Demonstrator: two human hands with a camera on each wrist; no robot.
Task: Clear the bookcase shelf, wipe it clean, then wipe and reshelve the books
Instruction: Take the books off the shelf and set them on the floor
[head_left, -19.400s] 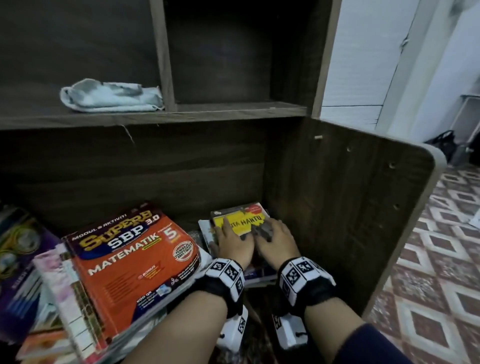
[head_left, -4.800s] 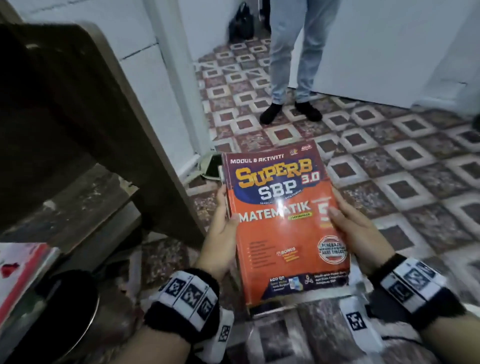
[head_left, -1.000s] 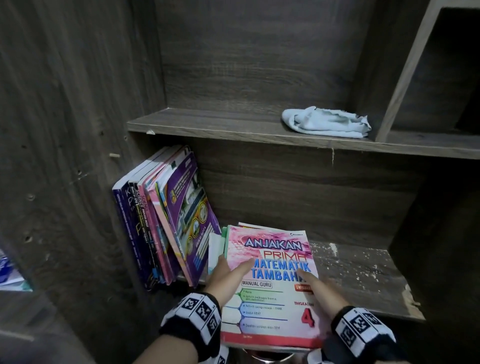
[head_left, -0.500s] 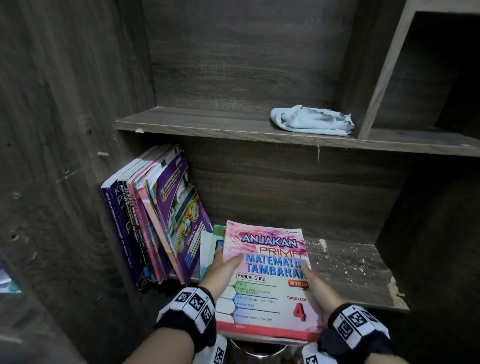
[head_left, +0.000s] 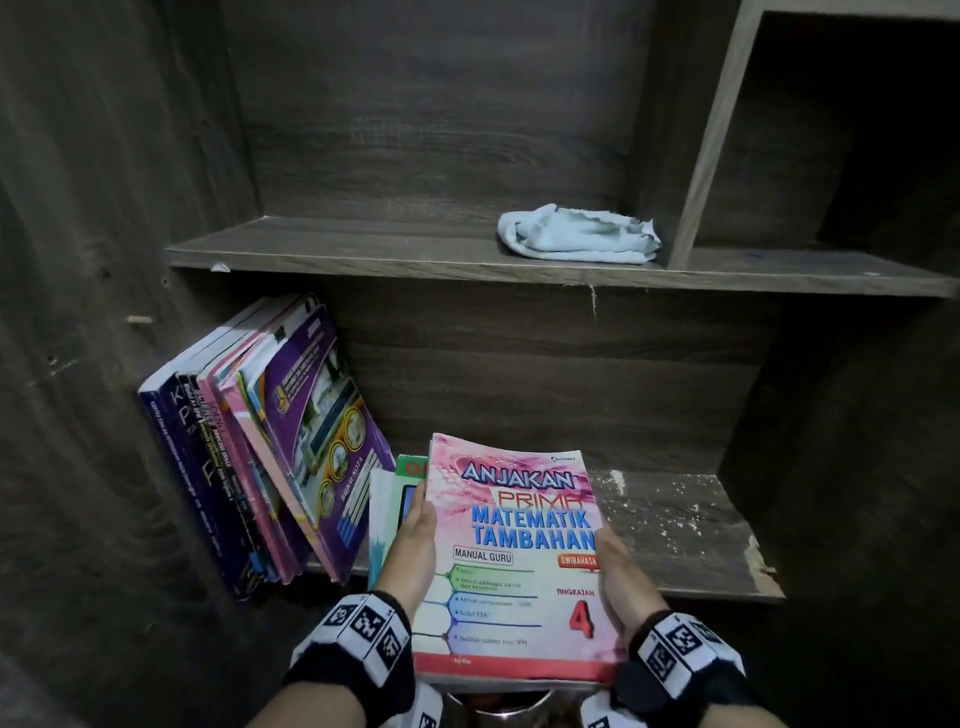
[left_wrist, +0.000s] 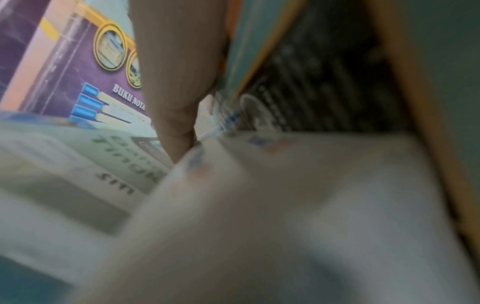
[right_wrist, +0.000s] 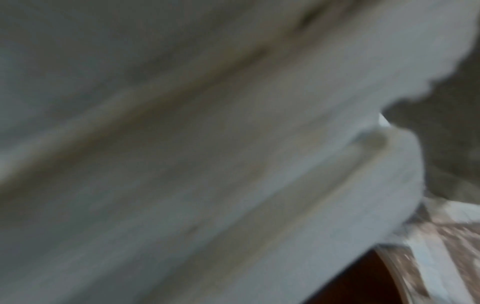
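The dark wood-grain bookcase (head_left: 457, 130) holds, on its lower shelf (head_left: 675, 525), a row of purple, pink and navy paperback books (head_left: 270, 441) leaning against the side wall at nine o'clock. A crumpled pale cloth (head_left: 576, 234) lies on the upper shelf at twelve o'clock. At six o'clock, a small stack topped by a pink-and-white mathematics workbook (head_left: 519, 561) sits between both hands. The left hand (head_left: 415, 545) clasps its left edge, the right hand (head_left: 618, 582) its right edge, fingers curled underneath. The right wrist view is blurred.
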